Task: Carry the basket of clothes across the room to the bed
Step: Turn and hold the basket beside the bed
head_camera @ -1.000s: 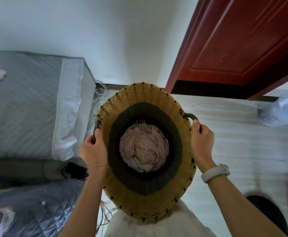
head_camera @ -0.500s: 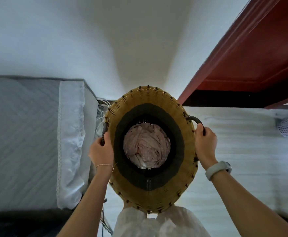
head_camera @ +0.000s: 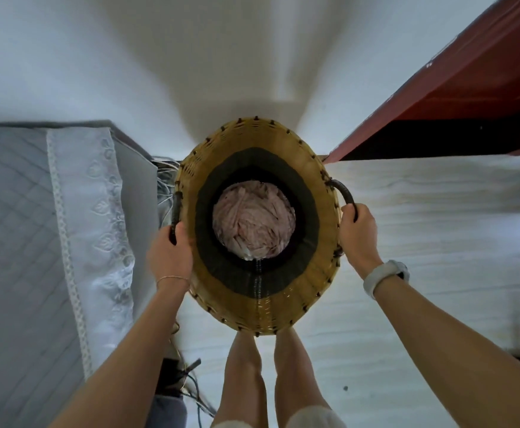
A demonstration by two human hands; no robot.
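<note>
Left hand [head_camera: 169, 253] closed around the dark left handle [head_camera: 175, 216] of the woven basket [head_camera: 258, 307]; right hand [head_camera: 358, 234] wrapped likewise around the dark right handle [head_camera: 344, 194]. Both gripping at the near ends of the loops, at opposite sides of the rim. Basket held out in front of the body above the pale floor [head_camera: 422, 230], just beside the grey quilted bed [head_camera: 15, 230] with its white lace edging [head_camera: 98, 217], the red door [head_camera: 468, 88] off to the right. Mouth facing straight up toward the camera, so standing upright; oval rim with its long axis running away from the body, handles on the short axis. Pink crumpled clothes [head_camera: 254, 225] sitting deep at the bottom, well below the rim. Probably light to carry, given so little inside. Stiff wickerwork, likely to keep its shape, though bulky and wide; handles the sensible hold, keeping it level. Soft load unlikely to shift or spill.
</note>
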